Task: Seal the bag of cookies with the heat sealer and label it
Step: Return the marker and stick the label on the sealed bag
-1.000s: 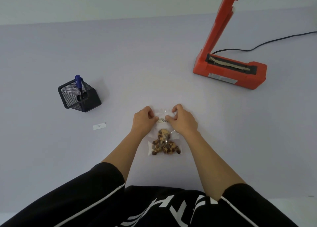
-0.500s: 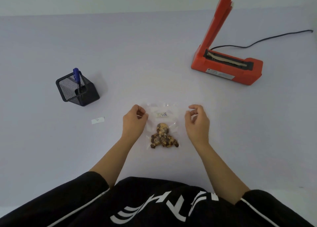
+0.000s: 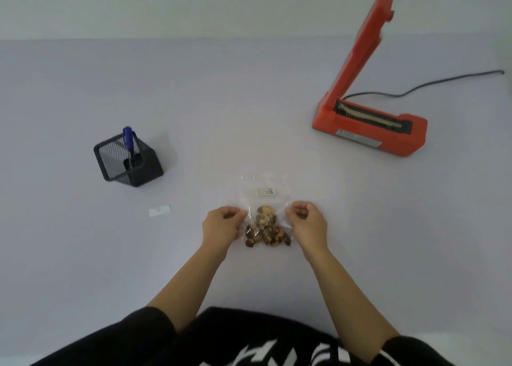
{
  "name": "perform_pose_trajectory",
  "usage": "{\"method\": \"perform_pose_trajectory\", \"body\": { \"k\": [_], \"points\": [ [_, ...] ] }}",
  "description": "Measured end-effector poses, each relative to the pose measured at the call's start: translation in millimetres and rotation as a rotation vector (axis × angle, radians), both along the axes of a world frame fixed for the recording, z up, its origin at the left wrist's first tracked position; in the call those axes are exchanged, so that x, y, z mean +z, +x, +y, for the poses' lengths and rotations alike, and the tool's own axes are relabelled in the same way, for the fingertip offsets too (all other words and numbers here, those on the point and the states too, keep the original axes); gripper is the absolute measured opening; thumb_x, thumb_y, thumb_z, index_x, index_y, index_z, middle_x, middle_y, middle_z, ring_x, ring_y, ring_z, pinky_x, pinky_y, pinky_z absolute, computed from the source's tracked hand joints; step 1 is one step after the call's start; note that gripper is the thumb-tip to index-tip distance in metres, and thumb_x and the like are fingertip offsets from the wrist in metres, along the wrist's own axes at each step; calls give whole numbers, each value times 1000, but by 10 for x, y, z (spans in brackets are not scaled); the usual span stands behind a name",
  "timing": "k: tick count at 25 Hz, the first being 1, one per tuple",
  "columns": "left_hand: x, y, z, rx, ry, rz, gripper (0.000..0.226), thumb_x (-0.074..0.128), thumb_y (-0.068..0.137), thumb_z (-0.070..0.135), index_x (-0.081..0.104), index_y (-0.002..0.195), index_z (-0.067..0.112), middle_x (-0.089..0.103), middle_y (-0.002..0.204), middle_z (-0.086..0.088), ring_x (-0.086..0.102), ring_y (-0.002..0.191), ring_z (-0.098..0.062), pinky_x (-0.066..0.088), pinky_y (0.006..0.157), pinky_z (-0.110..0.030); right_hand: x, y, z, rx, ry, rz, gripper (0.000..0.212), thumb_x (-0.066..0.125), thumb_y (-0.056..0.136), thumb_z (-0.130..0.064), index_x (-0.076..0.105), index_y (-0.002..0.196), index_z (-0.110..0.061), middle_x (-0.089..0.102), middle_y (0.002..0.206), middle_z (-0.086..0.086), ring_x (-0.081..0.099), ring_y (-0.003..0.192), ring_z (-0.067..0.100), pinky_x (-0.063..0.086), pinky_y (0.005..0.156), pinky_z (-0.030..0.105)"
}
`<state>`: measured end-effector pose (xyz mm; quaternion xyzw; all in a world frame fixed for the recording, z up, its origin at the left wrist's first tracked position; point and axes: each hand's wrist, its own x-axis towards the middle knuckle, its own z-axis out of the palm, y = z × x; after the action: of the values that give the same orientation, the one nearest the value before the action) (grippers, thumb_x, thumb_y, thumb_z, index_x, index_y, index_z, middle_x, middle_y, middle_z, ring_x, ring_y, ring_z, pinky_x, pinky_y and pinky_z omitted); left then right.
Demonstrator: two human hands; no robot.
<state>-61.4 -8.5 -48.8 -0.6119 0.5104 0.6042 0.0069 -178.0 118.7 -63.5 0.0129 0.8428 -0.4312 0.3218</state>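
Clear plastic forms the bag (image 3: pixel 264 199), which lies flat on the counter (image 3: pixel 249 102) close to the middle of its near edge, directly before the person. The left hand (image 3: pixel 221 227) and right hand (image 3: pixel 306 223) flank it, each grip pinching one side edge of the film between curled fingers and thumb, a hold that would keep the limp plastic taut and level for lifting or straightening. Inside, chocolate-chip cookies (image 3: pixel 266 227) are gathered at the end nearest the person, leaving the far end flat and free of crumbs, as a seal requires. A small white label (image 3: pixel 266 191) sits on that empty upper part; whether the mouth is already fused cannot be told from this view. Toward the far right corner stands the orange heat sealer (image 3: pixel 371 127), its arm raised so that the heating strip is exposed and ready to take a bag, its cord (image 3: pixel 443 81) trailing to the right edge. Near the left edge, a black mesh pen holder (image 3: pixel 128 163) contains one blue pen (image 3: pixel 128 141), standing upright. A white paper slip (image 3: pixel 159 211) lies between holder and bag, apart from both.
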Motion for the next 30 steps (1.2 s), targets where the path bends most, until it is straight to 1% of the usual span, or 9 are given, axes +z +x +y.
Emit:
{"method": "perform_pose_trajectory", "body": {
  "k": [3,6,10,14,18,21,23,26,30],
  "points": [
    [79,-182,-301,39,0,59,10,68,84,19,70,82,9,64,71,-5,56,65,-18,51,59,-26,11,-224,-272,-59,-95,-87,7,67,84,-20,61,87,-22,64,85,-3,60,80,16,53,82,38],
    [192,-549,-780,63,-59,127,10,66,85,17,71,87,8,66,76,-6,58,68,-17,53,63,-25,107,-600,-765,-84,-218,-86,12,67,84,-19,59,83,-29,62,85,-4,60,79,14,53,78,37],
    [249,-1146,-1470,98,-150,186,10,67,84,18,71,88,11,67,79,-6,59,71,-17,53,64,-26,166,-1147,-1501,-90,-324,7,12,67,84,-17,60,86,-26,62,84,-5,59,77,13,52,76,36],
    [150,-1735,-1985,137,-208,179,8,68,84,18,70,86,10,65,74,-6,58,66,-16,52,60,-26,57,-1695,-2120,-124,-290,91,10,66,84,-13,62,92,-18,63,83,-3,59,78,14,51,76,32],
    [-71,-2043,-2250,112,-300,92,10,67,83,21,70,79,12,64,65,-4,56,61,-18,52,65,-31,-111,-2005,-2447,-84,-198,123,14,66,83,-13,64,97,-12,64,86,-1,60,81,13,43,74,22],
    [-177,-2150,-2337,52,-395,44,12,65,84,24,70,83,13,66,71,-1,59,67,-18,47,65,-27,-193,-2140,-2567,-63,-155,168,15,68,82,-15,66,97,-12,65,86,-2,59,79,11,46,74,20],
    [-207,-2211,-2408,29,-439,26,13,64,84,26,70,85,14,68,74,0,61,70,-17,46,66,-26,-213,-2208,-2642,-58,-148,191,15,68,82,-15,66,97,-13,65,85,-3,59,78,10,43,67,14],
    [-225,-2276,-2495,19,-473,16,14,64,84,26,71,87,14,68,74,1,61,70,-18,47,67,-26,-211,-2279,-2719,-33,-116,216,16,68,82,-17,66,98,-12,64,84,-4,59,79,11,40,71,17],
    [-213,-2297,-2489,-4,-504,5,21,63,85,29,71,94,12,70,83,-2,65,85,-22,48,74,-28,-165,-2288,-2722,26,-58,257,21,64,86,-27,66,100,-11,66,89,-2,62,87,15,41,75,21]
  ]
}}
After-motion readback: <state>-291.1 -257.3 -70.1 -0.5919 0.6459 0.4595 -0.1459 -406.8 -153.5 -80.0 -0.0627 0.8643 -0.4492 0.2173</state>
